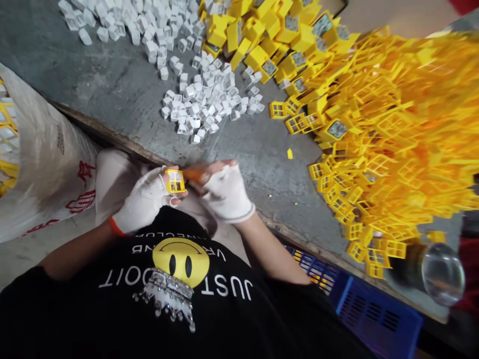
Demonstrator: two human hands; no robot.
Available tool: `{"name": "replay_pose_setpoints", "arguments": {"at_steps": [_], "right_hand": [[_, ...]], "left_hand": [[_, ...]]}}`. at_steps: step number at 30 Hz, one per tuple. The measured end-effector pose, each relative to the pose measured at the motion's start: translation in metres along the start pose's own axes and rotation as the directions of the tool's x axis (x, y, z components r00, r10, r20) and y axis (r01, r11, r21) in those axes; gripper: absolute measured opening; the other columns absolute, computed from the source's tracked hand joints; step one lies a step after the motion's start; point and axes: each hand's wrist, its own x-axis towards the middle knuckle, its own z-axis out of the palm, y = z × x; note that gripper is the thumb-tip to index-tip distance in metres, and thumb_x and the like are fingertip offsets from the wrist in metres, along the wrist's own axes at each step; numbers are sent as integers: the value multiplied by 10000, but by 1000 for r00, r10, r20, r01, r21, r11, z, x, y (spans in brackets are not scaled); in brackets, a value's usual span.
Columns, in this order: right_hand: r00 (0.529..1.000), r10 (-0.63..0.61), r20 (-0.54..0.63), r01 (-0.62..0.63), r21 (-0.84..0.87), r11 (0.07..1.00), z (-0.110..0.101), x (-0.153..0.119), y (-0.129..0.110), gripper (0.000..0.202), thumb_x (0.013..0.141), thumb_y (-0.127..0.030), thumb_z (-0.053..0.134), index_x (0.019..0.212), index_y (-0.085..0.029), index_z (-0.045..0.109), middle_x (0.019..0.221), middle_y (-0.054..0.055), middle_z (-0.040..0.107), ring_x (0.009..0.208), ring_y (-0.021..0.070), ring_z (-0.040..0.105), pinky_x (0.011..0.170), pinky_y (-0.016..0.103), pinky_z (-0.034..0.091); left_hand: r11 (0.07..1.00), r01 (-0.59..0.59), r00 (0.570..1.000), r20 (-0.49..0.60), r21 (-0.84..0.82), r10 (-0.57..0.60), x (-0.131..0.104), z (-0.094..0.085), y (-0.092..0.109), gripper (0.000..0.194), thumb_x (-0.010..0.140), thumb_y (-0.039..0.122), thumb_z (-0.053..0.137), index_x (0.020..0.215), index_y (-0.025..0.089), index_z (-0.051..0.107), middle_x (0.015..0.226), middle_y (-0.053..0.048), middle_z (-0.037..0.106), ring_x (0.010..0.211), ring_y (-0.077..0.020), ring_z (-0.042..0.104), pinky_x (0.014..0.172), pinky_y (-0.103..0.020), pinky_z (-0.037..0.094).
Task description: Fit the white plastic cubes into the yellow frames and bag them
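Observation:
My left hand [144, 199], in a white fingerless glove with an orange cuff, pinches a small yellow window-like frame [175, 181] with a cross bar; something white shows in its openings. Just to the right, my right hand [226, 189], gloved in white too, is closed around an orange-brown object [196, 174]. Motion smears that object, so its kind is unclear. It points at the frame, but whether the two touch I cannot tell. Both hands are over my lap at the table's near edge. Beyond them a heap of small white cubes [209, 92] lies on the grey table [239, 144].
Yellow block-like housings [262, 60] lie at the back, and a large pile of yellow frames [381, 129] covers the right. A clear container [443, 274] lies at the right corner. A blue crate [377, 314] stands below the edge; a white woven sack [48, 159] stands left.

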Motion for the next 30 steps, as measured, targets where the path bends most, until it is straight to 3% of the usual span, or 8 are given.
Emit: {"name": "replay_pose_setpoints", "arguments": {"at_steps": [3, 5, 9, 14, 18, 22, 25, 30], "right_hand": [[966, 255, 38, -254, -30, 967, 8, 29, 29, 288, 1014, -324, 613, 1254, -260, 759, 1081, 101, 786, 995, 288, 675, 913, 471, 463], [946, 309, 92, -304, -63, 950, 14, 49, 40, 332, 989, -318, 639, 1298, -250, 740, 1178, 124, 773, 1063, 322, 682, 941, 502, 470], [961, 247, 122, -239, -78, 968, 26, 65, 44, 230, 1015, -302, 605, 1186, -249, 749, 1255, 128, 749, 1154, 341, 673, 996, 547, 457], [980, 186, 69, -188, 25, 982, 15, 40, 39, 208, 1054, -344, 563, 1077, -236, 739, 1141, 113, 765, 1085, 320, 684, 1026, 569, 459], [991, 85, -102, -49, 311, 949, -4, 15, 6, 247, 1072, -457, 581, 1102, -281, 753, 1103, 79, 800, 1037, 277, 724, 994, 486, 515], [961, 74, -266, 73, 503, 861, -1, 5, -28, 217, 1076, -432, 605, 1091, -280, 759, 1046, 61, 829, 953, 237, 750, 943, 444, 541], [963, 91, -256, 58, 520, 852, 6, 4, -33, 253, 1075, -458, 605, 1031, -272, 770, 1026, 64, 840, 967, 237, 750, 930, 446, 551], [962, 112, -250, 63, 598, 799, 5, 3, -31, 323, 1093, -494, 573, 1039, -251, 780, 1000, 63, 847, 956, 220, 741, 908, 421, 569]], "left_hand": [[998, -39, 997, -63, -39, 37, 0, 5, 6, 399, 836, 413, 908, 1125, 186, 751, 984, -63, 788, 755, -203, 766, 627, -281, 595], [998, -41, 994, -102, -47, 36, -1, 7, 10, 343, 875, 385, 864, 1114, 180, 728, 979, -62, 783, 741, -194, 755, 611, -272, 580], [999, -39, 988, -149, -9, 37, -3, 8, 15, 307, 957, 400, 758, 1153, 169, 712, 966, -75, 775, 718, -187, 738, 596, -273, 560], [999, -17, 988, -154, -32, 12, -1, 5, 14, 293, 987, 401, 710, 1140, 152, 718, 954, -92, 778, 703, -195, 734, 580, -277, 556], [999, -44, 997, -58, -21, 43, 0, 4, 9, 282, 937, 384, 796, 1133, 193, 730, 1081, -81, 791, 814, -206, 758, 637, -279, 583], [993, -114, 993, 26, 10, 114, -1, 3, 1, 320, 872, 382, 879, 1131, 237, 759, 1184, -61, 781, 842, -169, 718, 668, -265, 578], [997, -75, 996, 46, 8, 75, -2, 1, -3, 317, 846, 354, 901, 1114, 238, 778, 1144, -57, 779, 826, -166, 697, 650, -259, 570], [997, 55, 998, 48, -55, -52, 0, 2, -1, 198, 928, 335, 812, 1085, 216, 789, 1077, -65, 774, 796, -168, 693, 616, -252, 567]]}}
